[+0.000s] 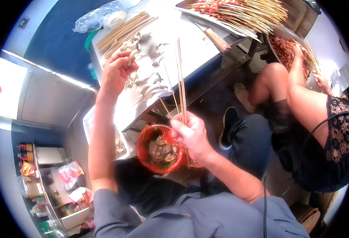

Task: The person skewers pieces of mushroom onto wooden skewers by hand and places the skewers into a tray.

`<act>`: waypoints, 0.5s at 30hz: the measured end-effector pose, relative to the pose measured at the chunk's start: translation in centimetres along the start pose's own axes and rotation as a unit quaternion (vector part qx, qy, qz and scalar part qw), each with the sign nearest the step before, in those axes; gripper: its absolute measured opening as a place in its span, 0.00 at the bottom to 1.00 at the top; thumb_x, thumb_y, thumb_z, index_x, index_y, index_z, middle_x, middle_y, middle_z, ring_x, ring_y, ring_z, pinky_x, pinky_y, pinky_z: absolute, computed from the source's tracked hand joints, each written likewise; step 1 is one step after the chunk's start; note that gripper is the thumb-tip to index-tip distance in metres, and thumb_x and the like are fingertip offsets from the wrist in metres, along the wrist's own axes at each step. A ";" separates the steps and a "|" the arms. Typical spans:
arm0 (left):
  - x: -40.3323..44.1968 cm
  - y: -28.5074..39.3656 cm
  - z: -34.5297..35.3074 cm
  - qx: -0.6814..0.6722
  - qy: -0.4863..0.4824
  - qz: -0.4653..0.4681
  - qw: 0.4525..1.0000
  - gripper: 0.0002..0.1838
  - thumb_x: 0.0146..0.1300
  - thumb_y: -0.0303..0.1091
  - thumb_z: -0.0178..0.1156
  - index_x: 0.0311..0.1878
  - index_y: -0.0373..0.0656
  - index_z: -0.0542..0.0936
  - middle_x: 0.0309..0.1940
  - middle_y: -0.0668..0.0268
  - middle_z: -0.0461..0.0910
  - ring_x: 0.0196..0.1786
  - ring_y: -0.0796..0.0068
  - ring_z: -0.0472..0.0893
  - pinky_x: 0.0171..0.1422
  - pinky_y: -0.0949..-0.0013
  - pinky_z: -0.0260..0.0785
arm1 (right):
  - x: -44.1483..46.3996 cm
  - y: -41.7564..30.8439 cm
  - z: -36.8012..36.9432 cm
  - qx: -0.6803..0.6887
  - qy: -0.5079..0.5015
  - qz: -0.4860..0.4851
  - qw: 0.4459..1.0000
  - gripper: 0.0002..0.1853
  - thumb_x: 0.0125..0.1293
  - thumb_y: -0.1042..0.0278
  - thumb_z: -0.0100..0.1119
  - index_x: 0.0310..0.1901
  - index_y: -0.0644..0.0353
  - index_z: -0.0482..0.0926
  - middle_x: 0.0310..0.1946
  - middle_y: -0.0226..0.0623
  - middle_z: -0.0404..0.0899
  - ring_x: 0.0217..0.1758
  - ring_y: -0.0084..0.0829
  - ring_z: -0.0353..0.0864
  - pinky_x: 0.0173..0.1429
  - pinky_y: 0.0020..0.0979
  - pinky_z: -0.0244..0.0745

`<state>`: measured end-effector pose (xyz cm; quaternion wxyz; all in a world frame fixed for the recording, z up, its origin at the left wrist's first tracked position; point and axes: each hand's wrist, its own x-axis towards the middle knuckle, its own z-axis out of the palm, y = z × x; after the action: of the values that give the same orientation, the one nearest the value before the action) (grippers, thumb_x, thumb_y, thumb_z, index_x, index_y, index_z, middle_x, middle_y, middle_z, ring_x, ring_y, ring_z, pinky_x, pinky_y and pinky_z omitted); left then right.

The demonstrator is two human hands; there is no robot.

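Observation:
My left hand [118,73] is over the white table, fingers pinched on a pale mushroom piece [132,57]. Below and beside it lie more pale grey mushroom pieces [148,85] in a loose row along the table's edge. In my right hand [191,133], closed in a fist above the red bucket, are several thin bamboo skewers [181,75] that point up and away from me. One or two of them lean out to the left. The red bucket [142,152] holds pale and brownish scraps with some green bits.
A bundle of skewers [123,31] and a plastic bag [101,18] lie at the table's far left. A knife [217,39] rests near the right edge. Beyond is a tray [214,22] of skewered meat. At right, another person's hands work over a basin [275,29] of meat.

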<state>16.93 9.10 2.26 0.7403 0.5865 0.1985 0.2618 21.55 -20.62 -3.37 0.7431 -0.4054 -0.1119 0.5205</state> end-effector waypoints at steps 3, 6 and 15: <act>-1.3 -0.4 -0.1 0.003 0.039 -0.005 0.999 0.11 0.65 0.23 0.55 0.50 0.34 0.77 0.39 0.56 0.82 0.37 0.68 0.83 0.47 0.65 0.79 | -0.1 0.7 0.1 -0.014 -0.011 0.001 1.000 0.05 0.69 0.70 0.55 0.36 0.59 0.74 0.21 0.26 0.74 0.19 0.13 0.67 0.22 0.17 0.61; -1.5 -0.6 -0.4 0.020 0.037 -0.004 0.999 0.10 0.67 0.26 0.57 0.50 0.34 0.77 0.39 0.57 0.82 0.37 0.69 0.83 0.48 0.67 0.79 | 0.0 1.2 0.1 -0.021 -0.013 0.004 1.000 0.05 0.69 0.70 0.55 0.35 0.59 0.74 0.21 0.26 0.74 0.19 0.13 0.67 0.23 0.18 0.61; 0.9 -1.0 0.5 0.483 0.132 0.125 0.857 0.08 0.64 0.28 0.58 0.41 0.39 0.84 0.34 0.70 0.82 0.37 0.82 0.78 0.45 0.74 0.70 | 0.2 0.6 0.1 -0.045 0.005 0.010 0.999 0.05 0.69 0.70 0.56 0.35 0.59 0.75 0.21 0.26 0.74 0.20 0.14 0.68 0.24 0.18 0.63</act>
<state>18.05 9.11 1.41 0.2924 0.8502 0.3207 0.2981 21.14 -20.34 -3.79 0.7198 -0.4420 -0.1270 0.5200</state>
